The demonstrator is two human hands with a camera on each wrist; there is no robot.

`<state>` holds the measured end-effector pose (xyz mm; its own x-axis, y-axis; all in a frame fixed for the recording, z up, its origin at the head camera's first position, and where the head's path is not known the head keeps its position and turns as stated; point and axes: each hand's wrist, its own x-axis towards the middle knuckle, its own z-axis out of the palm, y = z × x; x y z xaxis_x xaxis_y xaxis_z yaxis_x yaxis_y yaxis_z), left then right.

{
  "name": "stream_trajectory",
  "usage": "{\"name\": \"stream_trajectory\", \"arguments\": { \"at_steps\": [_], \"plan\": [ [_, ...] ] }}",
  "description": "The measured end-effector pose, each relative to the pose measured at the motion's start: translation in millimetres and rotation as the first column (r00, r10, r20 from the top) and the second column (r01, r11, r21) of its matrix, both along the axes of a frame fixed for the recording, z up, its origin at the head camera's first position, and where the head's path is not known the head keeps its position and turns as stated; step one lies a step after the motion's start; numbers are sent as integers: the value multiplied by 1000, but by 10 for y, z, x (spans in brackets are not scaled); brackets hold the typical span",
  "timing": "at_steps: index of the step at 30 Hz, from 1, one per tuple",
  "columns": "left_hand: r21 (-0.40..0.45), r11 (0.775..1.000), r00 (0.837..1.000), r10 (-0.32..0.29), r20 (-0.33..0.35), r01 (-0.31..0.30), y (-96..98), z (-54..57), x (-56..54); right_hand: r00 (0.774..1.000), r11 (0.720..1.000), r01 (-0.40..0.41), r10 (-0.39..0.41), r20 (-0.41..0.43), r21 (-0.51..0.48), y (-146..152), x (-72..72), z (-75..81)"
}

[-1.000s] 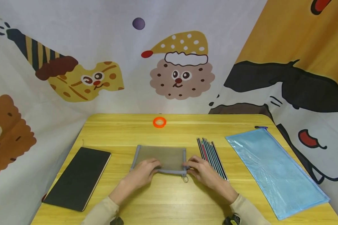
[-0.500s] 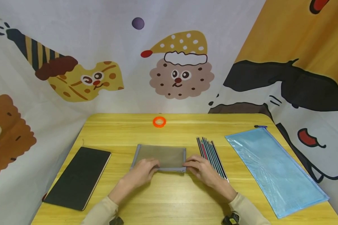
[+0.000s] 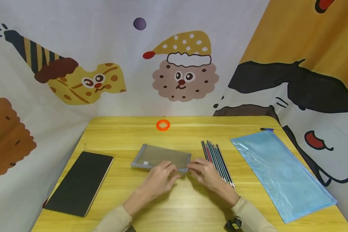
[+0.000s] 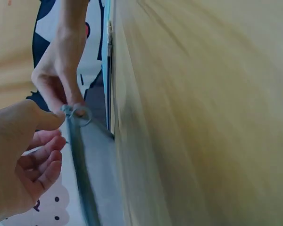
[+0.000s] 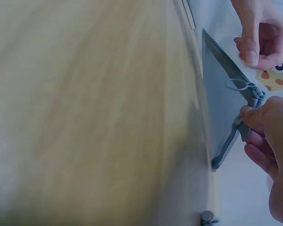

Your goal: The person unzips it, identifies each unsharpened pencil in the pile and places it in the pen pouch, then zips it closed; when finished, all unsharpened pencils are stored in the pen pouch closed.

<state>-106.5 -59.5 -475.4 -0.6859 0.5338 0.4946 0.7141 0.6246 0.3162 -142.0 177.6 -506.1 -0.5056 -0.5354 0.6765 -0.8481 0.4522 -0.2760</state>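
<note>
A grey see-through zip pouch point(image 3: 163, 155) with grey-blue edging lies turned at the middle of the table. My right hand point(image 3: 206, 174) pinches its near right corner between thumb and fingers; in the right wrist view that edge is raised off the tabletop. A small ring point(image 5: 237, 85) hangs at the zip's end beside the pinching fingers. My left hand point(image 3: 161, 178) is just in front of the zip edge, close to the ring. Its fingers are loosely bent, and a gap separates them from the pouch in the right wrist view.
Several pencils point(image 3: 218, 162) lie right of the pouch, partly behind the right hand. A blue zip folder point(image 3: 284, 174) lies farther right, with a purple-and-black item point(image 3: 267, 129) at its top. On the left is a black notebook point(image 3: 79, 183). An orange ring point(image 3: 163, 125) lies at the back.
My left hand has let go of the pouch's front edge and moved right, towards the zip end. The pouch has turned, its left side swinging outward; the right hand keeps its corner.
</note>
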Motion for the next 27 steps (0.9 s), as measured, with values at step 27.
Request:
{"name": "stream_trajectory", "arguments": {
  "at_steps": [27],
  "plan": [
    [303,929,914,78,399,-212,103,-152,-6,997,997,59,-61,-44,-49,-104,3,34]
  ]
}}
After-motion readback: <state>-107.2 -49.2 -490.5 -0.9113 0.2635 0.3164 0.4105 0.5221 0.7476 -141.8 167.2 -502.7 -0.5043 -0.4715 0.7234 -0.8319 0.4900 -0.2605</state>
